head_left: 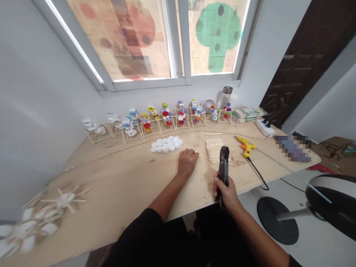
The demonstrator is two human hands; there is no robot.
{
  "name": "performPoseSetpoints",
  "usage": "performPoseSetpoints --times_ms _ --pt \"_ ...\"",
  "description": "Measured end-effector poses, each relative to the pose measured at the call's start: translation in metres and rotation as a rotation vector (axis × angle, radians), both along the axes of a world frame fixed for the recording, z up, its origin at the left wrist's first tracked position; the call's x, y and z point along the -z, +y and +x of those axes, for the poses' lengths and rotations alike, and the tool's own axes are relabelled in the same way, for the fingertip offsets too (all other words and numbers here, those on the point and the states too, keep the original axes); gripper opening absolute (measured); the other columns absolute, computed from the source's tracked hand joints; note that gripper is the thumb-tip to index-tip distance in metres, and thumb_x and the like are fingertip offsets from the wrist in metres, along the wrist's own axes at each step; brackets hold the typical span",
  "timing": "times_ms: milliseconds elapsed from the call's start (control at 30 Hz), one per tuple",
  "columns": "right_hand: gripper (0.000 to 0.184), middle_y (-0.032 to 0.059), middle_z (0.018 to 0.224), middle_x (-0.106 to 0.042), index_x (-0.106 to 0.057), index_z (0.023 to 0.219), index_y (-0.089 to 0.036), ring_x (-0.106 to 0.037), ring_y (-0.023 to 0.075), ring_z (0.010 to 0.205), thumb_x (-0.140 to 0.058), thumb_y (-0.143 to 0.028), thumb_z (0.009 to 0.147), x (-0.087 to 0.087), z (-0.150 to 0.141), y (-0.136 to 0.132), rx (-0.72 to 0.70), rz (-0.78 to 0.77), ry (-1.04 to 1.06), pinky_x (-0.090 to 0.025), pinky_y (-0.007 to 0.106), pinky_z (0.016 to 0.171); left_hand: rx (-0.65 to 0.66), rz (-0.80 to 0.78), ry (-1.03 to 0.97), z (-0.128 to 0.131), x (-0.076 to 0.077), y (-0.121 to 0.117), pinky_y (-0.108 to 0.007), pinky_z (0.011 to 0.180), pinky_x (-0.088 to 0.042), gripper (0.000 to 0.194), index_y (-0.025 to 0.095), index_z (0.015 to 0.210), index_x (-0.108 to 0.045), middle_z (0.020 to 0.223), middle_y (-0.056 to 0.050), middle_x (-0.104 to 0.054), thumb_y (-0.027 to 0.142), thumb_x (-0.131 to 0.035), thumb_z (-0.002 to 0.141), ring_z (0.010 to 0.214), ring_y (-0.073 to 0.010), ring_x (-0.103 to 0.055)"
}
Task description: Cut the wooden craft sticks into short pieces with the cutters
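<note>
Wooden table (133,181), stick pile (213,150) on it
Right hand (227,193) nearside of pile, fingers wrapped round black hand tool (223,165); left hand (187,163) left of pile, curled, cannot tell if pinching; white caps (166,144) farther left

1. The left hand (187,163) curled over its own fingertips, so its grip was hidden; a pale tip (198,155) beside it was too small to identify.
2. The right hand (226,191) covered much of the black pliers' (223,165) handles, and whether the jaws met could not be told.
3. A bottle-cap wheel (25,229) at lower left was blurred and cut by the picture's left edge.
4. Pixelation masked a blue-grey object (293,148), leaving it unidentifiable.
5. Green printing on the bagged sticks (249,114) was too small to read.
6. The right edge cropped the pedestal stool (330,204).
7. The window frame's (183,40) top lay out of view.
</note>
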State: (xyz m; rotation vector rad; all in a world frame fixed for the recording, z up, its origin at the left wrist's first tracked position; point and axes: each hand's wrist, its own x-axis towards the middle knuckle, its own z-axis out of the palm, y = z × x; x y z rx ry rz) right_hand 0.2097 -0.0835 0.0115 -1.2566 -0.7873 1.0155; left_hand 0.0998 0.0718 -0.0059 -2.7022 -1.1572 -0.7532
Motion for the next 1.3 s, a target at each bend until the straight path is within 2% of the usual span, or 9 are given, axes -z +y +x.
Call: performPoseSetpoints --times_ms 233,533,733,867,967,1067,1300 --pt "0.027 -0.0083 0.049 -0.045 -0.047 0.080 -0.018 -0.042 0.0083 0.035 -0.060 -0.041 0.073 0.003 0.001 0.000 -0.004 0.011 0.031 -0.031 0.021 0.036 0.034 -0.025 0.038 -0.006 0.007 -0.013 -0.034 0.069 -0.035 0.016 0.021 0.077 -0.060 0.082 -0.006 -0.059 0.021 -0.047 0.085 0.081 -0.0207 -0.051" --pt "0.029 -0.0085 0.049 -0.045 -0.046 0.079 -0.018 -0.042 0.0083 0.035 -0.060 -0.043 0.072 0.002 -0.001 0.001 -0.003 0.018 0.025 -0.030 0.021 0.035 0.025 -0.053 -0.012 0.006 0.004 0.005 -0.035 0.070 -0.035 0.018 0.019 0.074 -0.058 0.079 -0.008 -0.058 0.017 -0.043 0.084 0.080 -0.0225 -0.051" --pt "0.031 -0.0086 0.048 -0.045 -0.046 0.079 -0.018 -0.042 0.0086 0.034 -0.059 -0.045 0.071 0.003 0.000 0.001 -0.004 0.019 0.029 -0.031 0.021 0.035 -0.001 -0.107 -0.118 0.008 0.005 0.005 -0.035 0.072 -0.037 0.015 0.020 0.071 -0.057 0.078 -0.008 -0.059 0.017 -0.047 0.082 0.081 -0.0228 -0.053" --pt "0.028 -0.0086 0.048 -0.045 -0.046 0.078 -0.019 -0.041 0.0082 0.035 -0.058 -0.043 0.072 0.005 0.001 0.001 -0.013 0.024 0.035 -0.031 0.021 0.036 -0.084 -0.161 -0.265 0.005 0.005 0.003 -0.031 0.075 -0.040 0.011 0.020 0.076 -0.057 0.083 -0.006 -0.060 0.021 -0.048 0.082 0.084 -0.0198 -0.055" --pt "0.027 -0.0085 0.049 -0.045 -0.046 0.079 -0.019 -0.042 0.0082 0.035 -0.058 -0.042 0.072 0.006 0.002 0.001 -0.017 0.029 0.041 -0.031 0.021 0.036 -0.240 -0.200 -0.417 -0.002 0.005 0.003 -0.029 0.072 -0.042 0.018 0.019 0.087 -0.055 0.086 -0.007 -0.061 0.022 -0.037 0.087 0.081 -0.0182 -0.057" --pt "0.027 -0.0081 0.049 -0.046 -0.046 0.079 -0.019 -0.042 0.0083 0.035 -0.058 -0.041 0.072 0.003 0.002 0.001 -0.023 0.025 0.046 -0.031 0.021 0.036 -0.373 -0.248 -0.525 -0.005 0.007 0.005 -0.029 0.066 -0.043 0.021 0.018 0.090 -0.052 0.082 -0.007 -0.061 0.022 -0.032 0.088 0.076 -0.0188 -0.058" --pt "0.028 -0.0084 0.048 -0.045 -0.046 0.080 -0.019 -0.042 0.0086 0.035 -0.058 -0.043 0.073 0.000 0.003 0.000 -0.042 0.005 0.048 -0.032 0.021 0.037 -0.417 -0.376 -0.624 0.014 0.012 0.009 -0.027 0.067 -0.044 0.015 0.020 0.086 -0.052 0.078 -0.004 -0.062 0.024 -0.037 0.085 0.073 -0.0173 -0.059"
